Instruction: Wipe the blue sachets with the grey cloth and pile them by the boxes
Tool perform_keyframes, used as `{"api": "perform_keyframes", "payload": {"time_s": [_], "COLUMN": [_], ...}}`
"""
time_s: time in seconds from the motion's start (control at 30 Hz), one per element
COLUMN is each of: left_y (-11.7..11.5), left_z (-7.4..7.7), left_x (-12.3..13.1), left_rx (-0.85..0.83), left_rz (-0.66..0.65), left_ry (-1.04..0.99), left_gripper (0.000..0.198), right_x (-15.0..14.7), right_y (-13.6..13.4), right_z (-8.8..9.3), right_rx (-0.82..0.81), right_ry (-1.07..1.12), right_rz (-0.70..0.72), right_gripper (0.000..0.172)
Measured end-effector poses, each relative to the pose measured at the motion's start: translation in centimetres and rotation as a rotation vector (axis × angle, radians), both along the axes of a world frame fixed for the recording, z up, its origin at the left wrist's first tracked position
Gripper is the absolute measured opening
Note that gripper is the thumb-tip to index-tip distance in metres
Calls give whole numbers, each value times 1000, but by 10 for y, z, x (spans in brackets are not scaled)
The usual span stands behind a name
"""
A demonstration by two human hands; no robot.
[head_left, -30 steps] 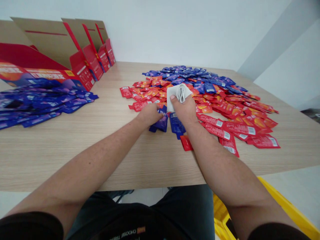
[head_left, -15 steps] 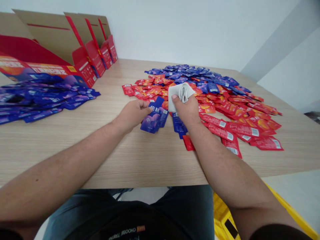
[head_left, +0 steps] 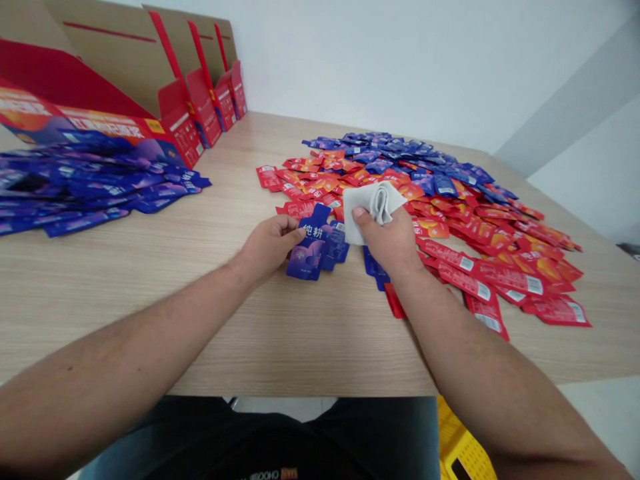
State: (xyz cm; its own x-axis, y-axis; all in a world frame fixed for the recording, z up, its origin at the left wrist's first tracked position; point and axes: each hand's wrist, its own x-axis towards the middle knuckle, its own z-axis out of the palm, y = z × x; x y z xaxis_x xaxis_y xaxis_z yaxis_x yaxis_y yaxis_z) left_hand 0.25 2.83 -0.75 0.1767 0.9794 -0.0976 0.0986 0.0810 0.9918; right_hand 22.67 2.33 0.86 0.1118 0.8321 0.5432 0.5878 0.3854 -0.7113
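Observation:
Between its thumb and fingers, my left hand (head_left: 273,245) pinches a blue spouted pouch (head_left: 307,257), its printed front turned up. Another blue pouch (head_left: 335,247) lies just behind it to the right. My right hand (head_left: 387,240) is closed on a folded white cloth (head_left: 356,200), held apart from the pinched pouch. Partly hidden beneath that hand are one more blue pouch (head_left: 374,268) and a red pouch (head_left: 395,302). Beyond both hands spreads a pile of red pouches (head_left: 473,230).
Blue pouches (head_left: 390,148) top the far side of the pile. At left, more blue pouches (head_left: 95,187) lie heaped before open red cardboard boxes (head_left: 183,127). A white wall (head_left: 375,60) stands behind the wooden table (head_left: 240,347). Below its right edge is a yellow crate (head_left: 463,447).
The camera view has shifted, so the table's contents appear further right. Both hands keep hold of the same pouch and cloth, and the pouch is turned slightly more upright.

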Motion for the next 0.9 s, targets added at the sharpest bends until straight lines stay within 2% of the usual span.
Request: {"api": "perform_keyframes", "payload": {"time_s": [0.2, 0.37, 0.43, 0.53, 0.7, 0.9], "left_y": [-4, -4, -5, -6, -4, -2], "left_z": [-1, -1, 0, 2, 0, -2], "left_x": [6, 7, 7, 7, 4, 3], "left_rx": [-57, -64, -105, -145, -154, -148], "left_rz": [-41, -43, -82, -121, -147, -123], "left_ry": [-46, -124, -180, -228, -274, -306], "left_gripper": [13, 18, 20, 17, 22, 25], "right_x": [-8, -17, -21, -23, -24, -23], "right_y": [-13, -20, -21, -19, -17, -17], "right_z": [9, 7, 3, 0, -3, -5], "right_rx": [-10, -85, -122, -165, -165, -126], "right_ry": [-115, -362, -454, -447, -420, -432], "right_rz": [55, 232, 250, 181, 276, 260], "right_gripper": [20, 24, 24, 25, 22, 24]}}
